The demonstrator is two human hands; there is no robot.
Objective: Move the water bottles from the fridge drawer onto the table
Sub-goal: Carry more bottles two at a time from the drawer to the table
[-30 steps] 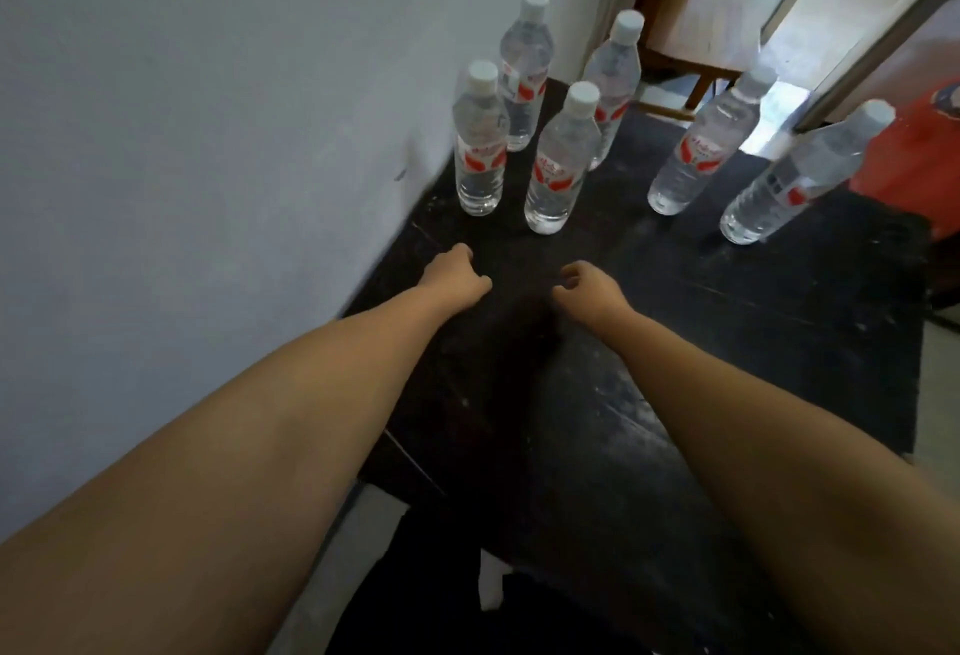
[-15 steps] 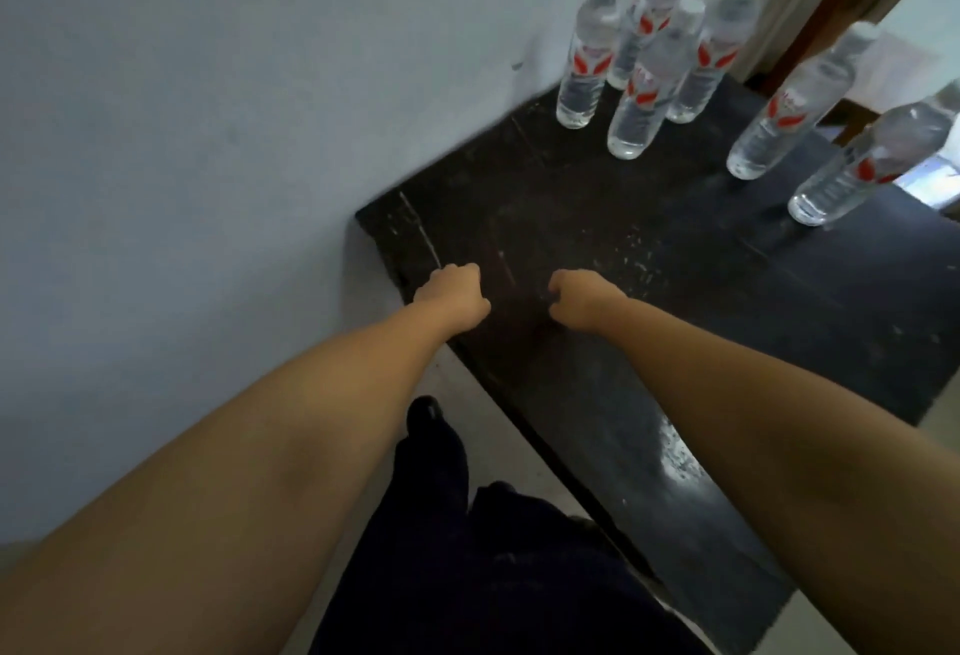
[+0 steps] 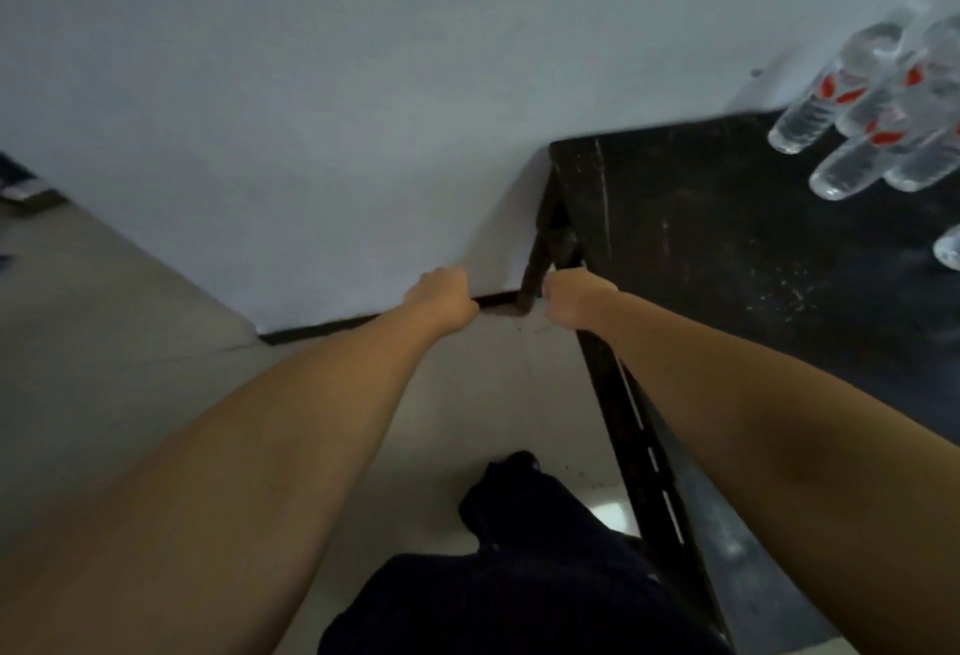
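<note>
Several clear water bottles (image 3: 852, 98) with red labels stand on the black table (image 3: 727, 249) at the far right, blurred and partly cut off by the frame edge. My left hand (image 3: 441, 298) is out in front over the floor, its fingers curled and holding nothing. My right hand (image 3: 574, 298) hangs beside the table's near corner, also curled and empty. Both hands are well away from the bottles. No fridge drawer is in view.
A pale wall (image 3: 311, 109) fills the upper view and meets the light floor (image 3: 104, 342) at a dark skirting strip. The table's dark leg (image 3: 543, 249) stands just beyond my hands. My dark trouser leg (image 3: 519, 576) shows at the bottom.
The view has swung left, so the table and bottles slid to the right edge. My hands went from above the tabletop to off its near corner, still curled and empty.
</note>
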